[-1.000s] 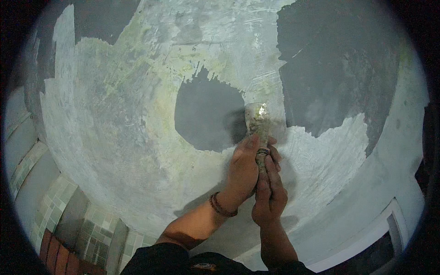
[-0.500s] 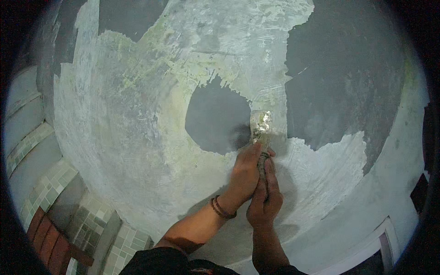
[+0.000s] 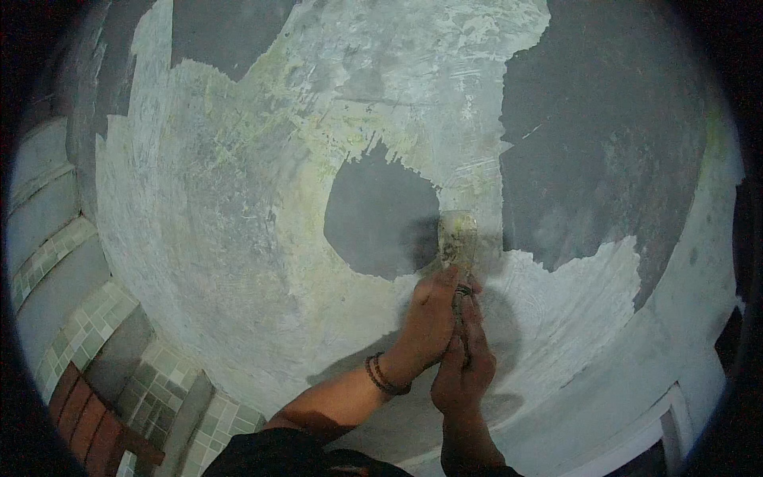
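Note:
A scraper with a flat, worn metal blade [image 3: 458,237] points up against the wall, just right of a rounded dark grey patch [image 3: 381,213]. My left hand [image 3: 431,318] is closed on it from the left, fingers near the base of the blade. From the right, my right hand [image 3: 470,362] wraps the handle, which is mostly hidden between both palms. Around the blade the wall surface [image 3: 262,262] is pale, scratched and yellowish in places. A larger dark grey area [image 3: 596,143] with ragged edges lies to the right.
Stairs faced with small green-grey tiles [image 3: 95,314] rise along the left. Reddish-brown wooden slats [image 3: 87,409] stand at the lower left. A white frame [image 3: 675,421] edges a dark opening at the lower right. Another dark grey patch [image 3: 226,36] is at the upper left.
Both hands and the scraper have slid slightly down along the wall, the blade now lower beside the rounded grey patch. The whole view has shifted a little too.

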{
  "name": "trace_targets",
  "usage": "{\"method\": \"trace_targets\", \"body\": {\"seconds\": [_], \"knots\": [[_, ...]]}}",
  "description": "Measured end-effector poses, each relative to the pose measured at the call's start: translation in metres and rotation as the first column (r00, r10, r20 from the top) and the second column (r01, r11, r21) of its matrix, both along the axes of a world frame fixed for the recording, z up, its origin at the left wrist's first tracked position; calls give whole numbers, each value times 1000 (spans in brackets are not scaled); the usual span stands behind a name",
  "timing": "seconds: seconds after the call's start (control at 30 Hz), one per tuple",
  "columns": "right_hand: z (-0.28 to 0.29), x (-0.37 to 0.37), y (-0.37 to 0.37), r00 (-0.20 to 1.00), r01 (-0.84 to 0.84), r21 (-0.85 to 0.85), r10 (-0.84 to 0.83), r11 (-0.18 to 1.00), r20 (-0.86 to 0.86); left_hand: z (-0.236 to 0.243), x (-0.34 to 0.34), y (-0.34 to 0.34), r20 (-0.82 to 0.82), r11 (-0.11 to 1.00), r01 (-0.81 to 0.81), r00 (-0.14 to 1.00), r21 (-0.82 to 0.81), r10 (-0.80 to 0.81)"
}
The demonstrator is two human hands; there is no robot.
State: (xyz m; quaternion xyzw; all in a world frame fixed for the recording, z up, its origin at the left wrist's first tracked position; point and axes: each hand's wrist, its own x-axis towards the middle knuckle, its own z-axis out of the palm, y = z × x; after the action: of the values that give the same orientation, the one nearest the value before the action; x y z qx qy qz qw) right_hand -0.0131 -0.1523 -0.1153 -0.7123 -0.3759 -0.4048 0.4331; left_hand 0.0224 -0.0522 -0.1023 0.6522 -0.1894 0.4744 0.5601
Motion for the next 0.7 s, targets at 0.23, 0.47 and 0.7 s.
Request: {"method": "trace_targets", "body": {"seconds": [0.23,0.47,0.7], "knots": [[6,-6,-5,993,-78,-1,78,997,-88,8,-6,1,-204,986,161,965,-48,-168],[7,-7,-9,982,-107,1,106,994,-159,6,-10,-3,-114,899,345,916,-269,-385],[9,-1,-5,987,-71,-5,70,997,-142,17,-11,-4,-50,850,369,908,-375,-416]]}}
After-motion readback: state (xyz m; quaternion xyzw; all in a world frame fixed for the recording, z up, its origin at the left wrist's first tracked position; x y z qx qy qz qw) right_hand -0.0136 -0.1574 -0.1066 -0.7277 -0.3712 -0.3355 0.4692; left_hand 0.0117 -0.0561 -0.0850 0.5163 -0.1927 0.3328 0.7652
